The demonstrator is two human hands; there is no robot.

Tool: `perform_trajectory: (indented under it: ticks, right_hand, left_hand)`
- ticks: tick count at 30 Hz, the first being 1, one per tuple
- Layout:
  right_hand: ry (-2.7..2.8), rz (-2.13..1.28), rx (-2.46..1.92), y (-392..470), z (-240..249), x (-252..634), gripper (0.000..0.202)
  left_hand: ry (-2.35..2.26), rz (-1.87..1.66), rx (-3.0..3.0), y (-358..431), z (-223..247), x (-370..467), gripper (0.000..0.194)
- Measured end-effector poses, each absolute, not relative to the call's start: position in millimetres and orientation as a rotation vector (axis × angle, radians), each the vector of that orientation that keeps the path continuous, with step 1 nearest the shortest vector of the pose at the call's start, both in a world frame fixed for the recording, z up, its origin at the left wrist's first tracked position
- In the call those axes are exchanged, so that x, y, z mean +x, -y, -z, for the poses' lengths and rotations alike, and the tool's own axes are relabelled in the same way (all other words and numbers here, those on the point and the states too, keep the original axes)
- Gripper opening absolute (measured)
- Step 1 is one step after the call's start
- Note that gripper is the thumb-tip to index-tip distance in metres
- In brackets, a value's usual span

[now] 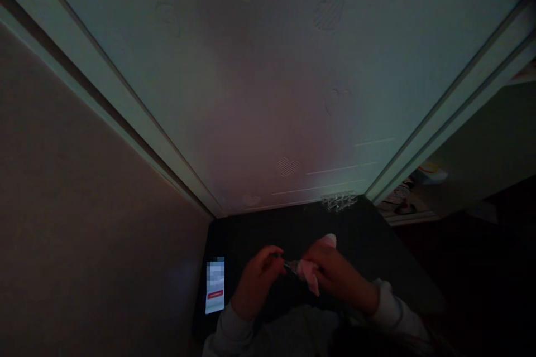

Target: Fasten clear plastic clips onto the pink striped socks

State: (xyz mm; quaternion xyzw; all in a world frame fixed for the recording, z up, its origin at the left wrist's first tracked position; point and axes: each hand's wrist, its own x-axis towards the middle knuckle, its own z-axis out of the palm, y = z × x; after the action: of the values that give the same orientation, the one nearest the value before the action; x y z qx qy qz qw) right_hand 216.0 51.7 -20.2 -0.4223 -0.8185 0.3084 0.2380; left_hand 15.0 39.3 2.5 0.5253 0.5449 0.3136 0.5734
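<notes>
In the dim head view, my left hand is closed, its fingertips pinching one end of a small, shiny, clear piece whose kind I cannot make out. My right hand grips a crumpled pale pink cloth, which wraps the other end of that piece. Part of the cloth also sticks out above the right hand. Both hands are over a dark tabletop. At its back edge lies a cluster of similar-looking clear, glinting pieces.
A lit phone lies at the tabletop's left side. A pale panel with raised hearts rises behind the tabletop, and a plain wall stands at left. Beyond the right edge, a shelf holds a box and other unclear items.
</notes>
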Motion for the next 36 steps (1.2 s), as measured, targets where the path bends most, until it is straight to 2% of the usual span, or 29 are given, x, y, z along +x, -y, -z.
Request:
perform_trajectory:
  ticks: [6,14,17,22,28,36]
  right_hand:
    - [2.006,-1.077,-1.232,-49.2,20.7,217.3,0.015]
    - [1.712,-1.455,-1.215,-49.7,30.1,217.1,0.010]
    - [1.655,-1.490,-1.207,-49.5,32.5,215.7,0.010]
    - [1.680,-1.273,-1.299,-49.8,32.7,212.1,0.013]
    - [1.971,-0.708,-1.178,-46.4,46.6,210.2,0.020]
    - [2.099,-0.614,-1.008,-41.5,55.9,212.5,0.019]
  left_hand:
    - [-1.082,-0.778,1.202,-36.4,-3.7,11.5,0.024]
    - [-1.057,-0.757,1.298,-31.3,-6.4,7.1,0.022]
    - [-1.016,-0.787,1.233,-31.1,-7.2,10.6,0.023]
    - [-1.208,-0.976,0.974,-34.7,4.9,21.3,0.043]
    - [-1.399,-0.834,1.068,-34.1,10.6,21.0,0.044]
    - [-1.396,-0.746,1.089,-33.5,11.7,19.5,0.030]
